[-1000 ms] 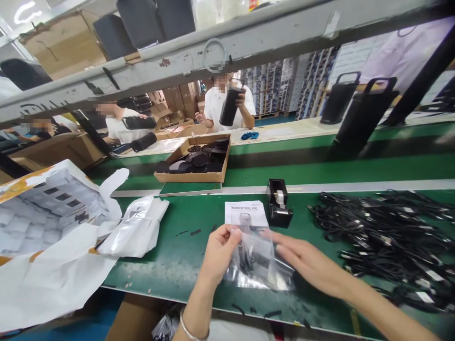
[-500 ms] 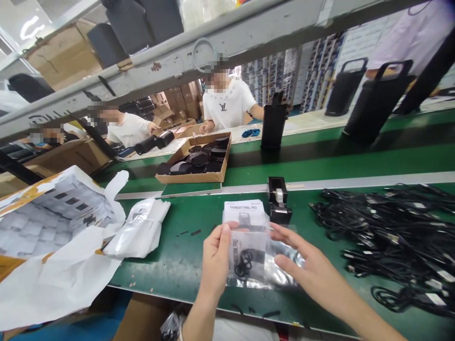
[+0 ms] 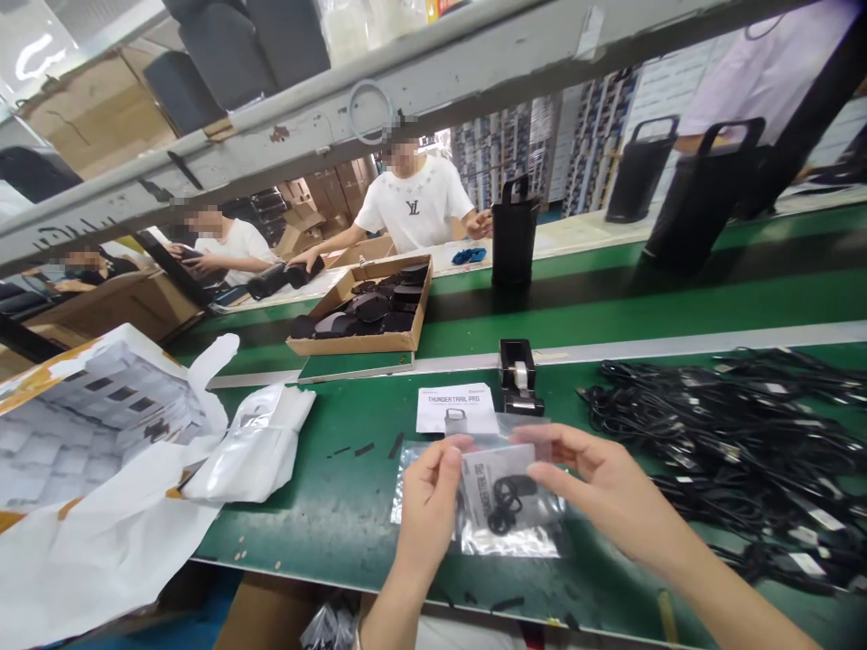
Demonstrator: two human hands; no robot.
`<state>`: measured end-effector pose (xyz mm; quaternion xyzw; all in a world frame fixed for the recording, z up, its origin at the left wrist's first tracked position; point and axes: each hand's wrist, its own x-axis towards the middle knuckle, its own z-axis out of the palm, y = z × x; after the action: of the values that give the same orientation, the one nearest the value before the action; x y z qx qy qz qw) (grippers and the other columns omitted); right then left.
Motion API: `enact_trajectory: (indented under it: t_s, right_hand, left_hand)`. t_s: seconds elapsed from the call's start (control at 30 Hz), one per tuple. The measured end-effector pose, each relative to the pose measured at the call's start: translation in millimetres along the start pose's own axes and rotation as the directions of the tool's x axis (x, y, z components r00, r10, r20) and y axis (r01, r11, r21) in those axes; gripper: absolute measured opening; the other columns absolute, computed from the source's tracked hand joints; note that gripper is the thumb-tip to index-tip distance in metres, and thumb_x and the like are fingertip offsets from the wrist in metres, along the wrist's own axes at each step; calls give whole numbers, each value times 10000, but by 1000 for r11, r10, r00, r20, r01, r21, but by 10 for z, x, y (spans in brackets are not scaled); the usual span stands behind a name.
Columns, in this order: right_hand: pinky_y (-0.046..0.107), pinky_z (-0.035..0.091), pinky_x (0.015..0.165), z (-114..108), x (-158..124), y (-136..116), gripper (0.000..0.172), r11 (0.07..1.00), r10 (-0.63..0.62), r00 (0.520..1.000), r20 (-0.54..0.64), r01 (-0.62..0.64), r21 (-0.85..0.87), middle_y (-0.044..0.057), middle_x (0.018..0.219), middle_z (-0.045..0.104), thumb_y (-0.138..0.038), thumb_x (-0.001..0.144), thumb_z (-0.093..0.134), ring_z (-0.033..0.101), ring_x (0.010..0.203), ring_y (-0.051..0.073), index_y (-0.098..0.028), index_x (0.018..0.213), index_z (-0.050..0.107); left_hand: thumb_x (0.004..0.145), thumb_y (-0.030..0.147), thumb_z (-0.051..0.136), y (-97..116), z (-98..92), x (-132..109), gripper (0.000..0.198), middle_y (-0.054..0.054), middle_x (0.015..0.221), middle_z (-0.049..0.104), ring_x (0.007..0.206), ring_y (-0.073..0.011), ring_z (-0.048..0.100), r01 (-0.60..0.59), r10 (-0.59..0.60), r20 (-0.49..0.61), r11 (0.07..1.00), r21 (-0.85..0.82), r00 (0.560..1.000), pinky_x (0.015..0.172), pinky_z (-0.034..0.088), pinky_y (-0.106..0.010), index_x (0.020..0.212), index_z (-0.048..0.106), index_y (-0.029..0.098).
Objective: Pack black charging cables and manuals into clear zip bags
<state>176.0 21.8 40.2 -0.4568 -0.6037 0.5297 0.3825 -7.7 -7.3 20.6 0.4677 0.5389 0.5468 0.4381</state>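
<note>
A clear plastic bag (image 3: 545,540) is held up near the table's front edge, with a printed leaflet (image 3: 480,483) and a coiled black cable (image 3: 505,506) inside. My left hand (image 3: 430,492) pinches its upper left edge between thumb and fingers. At its upper right edge, my right hand (image 3: 589,474) is closed on the plastic. Another clear bag (image 3: 401,487) lies on the table, partly hidden behind my left hand. Just beyond the hands is a stack of white leaflets (image 3: 453,402) marked "THUNDERTRAIL PRO".
A black tape dispenser (image 3: 518,370) stands behind the leaflets. Black cables (image 3: 731,424) are heaped on the right. To the left are wrapped white bags (image 3: 254,442) and an open carton (image 3: 95,406). Beyond, a box of black parts (image 3: 358,346) and black speakers (image 3: 513,244) stand before co-workers.
The bag with the leaflet has shifted right, between both hands. My right hand has closed on its edge. Across the line, a co-worker's hand has reached onto a black cylinder.
</note>
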Motion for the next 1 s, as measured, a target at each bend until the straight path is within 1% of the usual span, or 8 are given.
enact_trajectory:
  t_s: [0.13, 0.33, 0.47, 0.53, 0.63, 0.7, 0.83, 1.0]
  right_hand:
    - [301, 494, 702, -92, 36, -35, 249, 991, -42, 999, 12, 44, -124, 40, 772, 713, -426, 763, 614, 637, 742, 203, -193, 745, 701]
    - [338, 493, 827, -234, 39, 23, 187, 984, -74, 996, 56, 82, -160, 37, 912, 737, -313, 781, 583, 653, 868, 225, -237, 832, 745]
    - [376, 479, 875, -262, 46, 98, 231, 969, -134, 989, 66, 145, -202, 41, 961, 728, -229, 784, 523, 648, 916, 231, -245, 816, 751]
    - [374, 480, 874, -261, 47, 114, 252, 962, -156, 984, 89, 172, -212, 37, 965, 726, -216, 788, 502, 648, 919, 226, -254, 799, 752]
    - [356, 481, 868, -264, 51, 124, 256, 955, -175, 976, 127, 200, -220, 27, 963, 726, -224, 794, 497, 642, 934, 223, -267, 777, 749]
    - [350, 489, 847, -271, 75, 135, 242, 960, -157, 986, 62, 167, -223, 34, 1002, 714, -283, 816, 498, 648, 905, 217, -260, 857, 735]
    - [327, 514, 628, -269, 244, 161, 400, 965, -24, 961, -275, -49, -256, 83, 1046, 680, -457, 834, 458, 636, 606, 166, -223, 1119, 613]
    - [296, 440, 492, -185, 583, 126, 294, 952, 71, 938, -340, -165, -257, 11, 541, 628, -460, 734, 591, 530, 371, 140, -192, 637, 663]
  left_hand:
    - [719, 259, 673, 20, 26, 12, 134, -37, 781, 717, 707, -170, 637, -11, 9, 30, 998, 64, 999, 658, 493, -246, 820, 700, 175]
    - [825, 354, 550, 8, -117, 34, 239, -56, 890, 713, 813, -196, 631, -24, 7, 127, 991, 130, 992, 749, 484, -288, 920, 701, 196]
    - [820, 544, 468, 54, -129, 59, 473, -95, 916, 704, 845, -216, 637, 112, -93, 145, 985, -129, 985, 767, 474, -318, 1103, 588, 185]
    - [763, 583, 530, 57, -73, 68, 557, -97, 933, 692, 842, -217, 633, 144, -113, 160, 969, -200, 981, 749, 472, -309, 1151, 538, 183]
    - [677, 439, 705, -6, 22, 80, 409, -52, 827, 675, 738, -175, 608, 153, -141, 174, 986, -61, 975, 671, 451, -252, 965, 624, 159]
    - [701, 390, 696, -78, 57, 89, 275, -21, 705, 644, 655, -142, 573, 160, -158, 158, 987, 1, 975, 622, 425, -229, 798, 643, 139]
    - [757, 386, 641, -194, 60, 85, 239, 14, 655, 599, 615, -117, 535, 165, -162, 102, 986, -22, 982, 595, 403, -210, 751, 596, 151]
    - [810, 420, 573, -210, 78, 51, 249, 21, 682, 595, 632, -118, 548, 150, -146, 52, 984, -92, 988, 612, 412, -207, 772, 533, 177]
